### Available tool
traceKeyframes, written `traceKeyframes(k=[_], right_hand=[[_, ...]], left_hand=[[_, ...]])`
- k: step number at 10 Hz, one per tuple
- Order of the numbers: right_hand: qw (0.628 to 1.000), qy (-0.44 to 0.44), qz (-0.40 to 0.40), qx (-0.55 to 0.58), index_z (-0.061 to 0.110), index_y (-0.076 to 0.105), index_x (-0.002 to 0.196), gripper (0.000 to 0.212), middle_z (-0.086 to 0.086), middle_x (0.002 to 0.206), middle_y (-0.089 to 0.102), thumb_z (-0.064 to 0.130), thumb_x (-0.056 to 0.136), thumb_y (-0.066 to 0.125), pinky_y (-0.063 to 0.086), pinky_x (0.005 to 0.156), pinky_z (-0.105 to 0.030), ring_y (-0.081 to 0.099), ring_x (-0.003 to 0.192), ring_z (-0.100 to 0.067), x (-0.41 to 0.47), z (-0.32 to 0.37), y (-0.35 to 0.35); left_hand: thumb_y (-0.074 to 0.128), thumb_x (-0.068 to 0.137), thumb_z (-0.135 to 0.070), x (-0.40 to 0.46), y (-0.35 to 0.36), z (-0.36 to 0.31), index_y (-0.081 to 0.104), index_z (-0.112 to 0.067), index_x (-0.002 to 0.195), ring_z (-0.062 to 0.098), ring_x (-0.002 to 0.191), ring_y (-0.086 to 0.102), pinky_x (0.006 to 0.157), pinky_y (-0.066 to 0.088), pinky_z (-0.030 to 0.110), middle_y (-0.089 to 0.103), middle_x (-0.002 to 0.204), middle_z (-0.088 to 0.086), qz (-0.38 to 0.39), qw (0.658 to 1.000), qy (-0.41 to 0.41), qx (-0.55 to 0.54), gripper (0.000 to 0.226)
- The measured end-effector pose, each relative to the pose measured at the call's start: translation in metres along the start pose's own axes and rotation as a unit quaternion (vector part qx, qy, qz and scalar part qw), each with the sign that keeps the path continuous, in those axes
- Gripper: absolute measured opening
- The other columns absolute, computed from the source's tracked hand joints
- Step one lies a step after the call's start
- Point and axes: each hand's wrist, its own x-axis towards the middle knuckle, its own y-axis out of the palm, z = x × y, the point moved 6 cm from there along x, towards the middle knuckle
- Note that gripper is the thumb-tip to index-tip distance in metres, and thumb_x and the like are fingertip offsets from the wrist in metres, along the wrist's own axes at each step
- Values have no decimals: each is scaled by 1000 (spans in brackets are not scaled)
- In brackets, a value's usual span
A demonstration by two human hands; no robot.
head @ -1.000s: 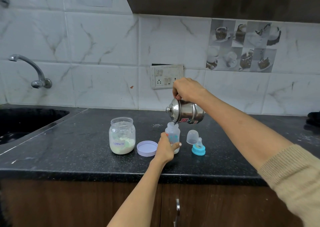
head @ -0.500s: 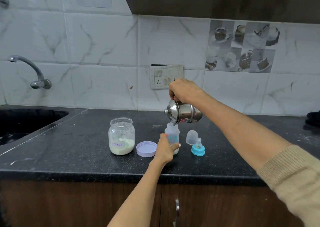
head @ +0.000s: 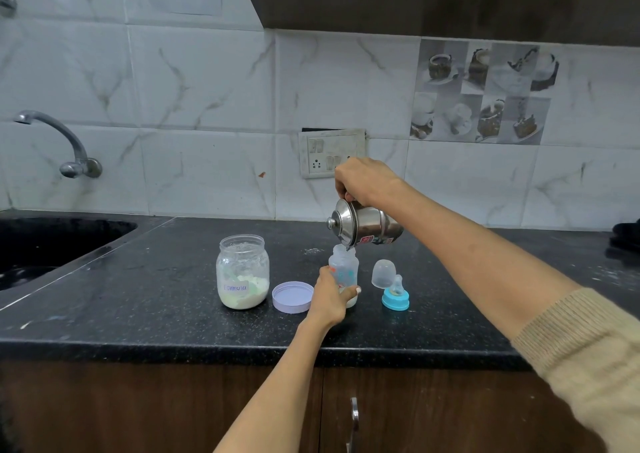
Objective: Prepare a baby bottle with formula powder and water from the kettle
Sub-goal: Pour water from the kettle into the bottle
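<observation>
A small clear baby bottle (head: 344,268) stands uncapped on the black counter (head: 156,300), and my left hand (head: 329,298) grips its lower half. My right hand (head: 365,181) holds a steel kettle (head: 367,226) by its handle, tipped far over to the left, its spout right over the bottle's mouth. An open glass jar (head: 243,272) labelled formula, partly filled with pale powder, stands left of the bottle. Its lilac lid (head: 292,297) lies upturned between jar and bottle.
Right of the bottle stand a clear dome cap (head: 383,272) and a blue ring with teat (head: 396,297). A dark sink (head: 52,241) and tap (head: 62,144) are at the left. A switch socket (head: 330,153) sits on the tiled wall. A dark object (head: 627,238) lies at the far right.
The kettle has tipped a little further toward the bottle's mouth. My left hand has stayed on the bottle.
</observation>
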Motion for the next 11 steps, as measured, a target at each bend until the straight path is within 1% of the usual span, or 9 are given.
traceKeyframes(k=[2,4,8,9,11], right_hand=[[1000,-7,5,-14,2,68,104,29,-13,104,68,-10,83,52,53,81,-35,66,95,-28,2,3,2],[1000,-13,7,-20,2,67,107,31,-13,106,67,-10,84,51,48,77,-32,64,99,-28,3,6,1],[998,-29,11,-58,1,66,109,29,-15,109,68,-7,87,50,51,82,-37,63,102,-32,5,13,2],[998,-32,12,-60,1,66,109,30,-15,109,68,-9,86,50,50,81,-36,64,102,-32,5,14,2],[996,-37,13,-76,2,67,108,30,-15,110,67,-9,85,50,45,74,-32,63,102,-32,6,16,2]], left_hand=[[59,90,-21,-1,0,0,27,-10,135,25,128,42,109,35,38,40,141,10,-1,1000,-1,2,56],[60,90,-21,-1,-1,0,28,-9,133,25,126,43,107,36,37,42,139,10,-4,1000,0,0,55],[58,91,-20,-3,-1,-1,28,-10,134,24,128,42,108,35,36,41,140,9,-4,1000,-5,4,53],[58,90,-20,-4,-1,-1,28,-10,134,25,128,42,108,35,37,41,140,9,-4,1000,-4,5,53],[58,91,-21,-4,-2,-1,29,-10,132,24,127,43,107,36,36,42,138,9,-5,1000,-2,13,52]])
